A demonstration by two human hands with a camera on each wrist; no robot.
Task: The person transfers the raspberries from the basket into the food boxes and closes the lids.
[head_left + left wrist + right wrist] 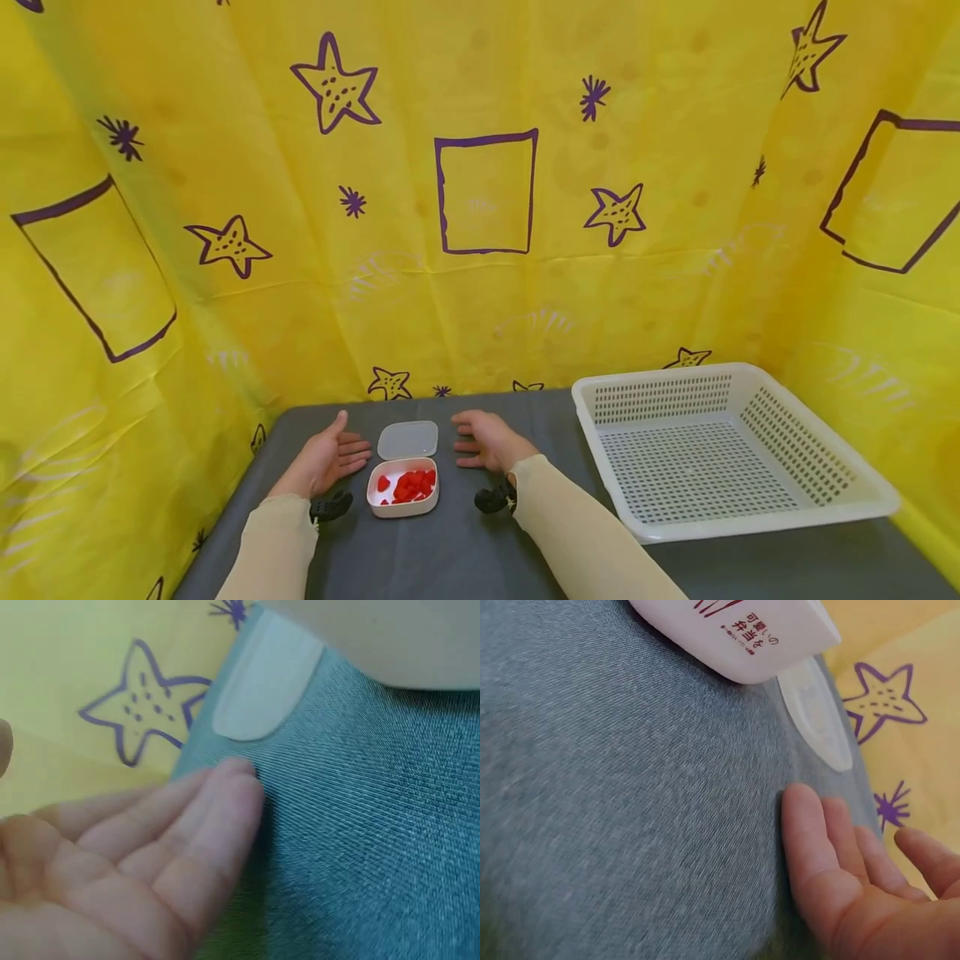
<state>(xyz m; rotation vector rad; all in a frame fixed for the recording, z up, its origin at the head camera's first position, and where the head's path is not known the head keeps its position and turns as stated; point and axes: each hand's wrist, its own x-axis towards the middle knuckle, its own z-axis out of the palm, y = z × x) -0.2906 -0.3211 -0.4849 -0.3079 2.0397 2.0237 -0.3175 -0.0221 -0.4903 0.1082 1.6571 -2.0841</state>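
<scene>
A small white lunch box (403,510) holding several red pieces (415,485) stands on the dark cloth between the two hands. Its pale translucent lid (408,440) lies flat just behind it. To the left of the box, the left hand (330,457) rests with fingers straight and palm turned inward, holding nothing. On the other side, the right hand (491,442) lies near the lid, fingers extended and apart from it. In the right wrist view, red printed writing shows on the box wall (757,637), and the right hand's fingers (810,840) touch only the cloth.
A large white plastic basket (637,533) with perforated walls sits at the right on the grey cloth-covered table (480,550). Yellow curtains (487,333) with purple stars and squares hang behind and at both sides. A black band (491,500) is on each wrist.
</scene>
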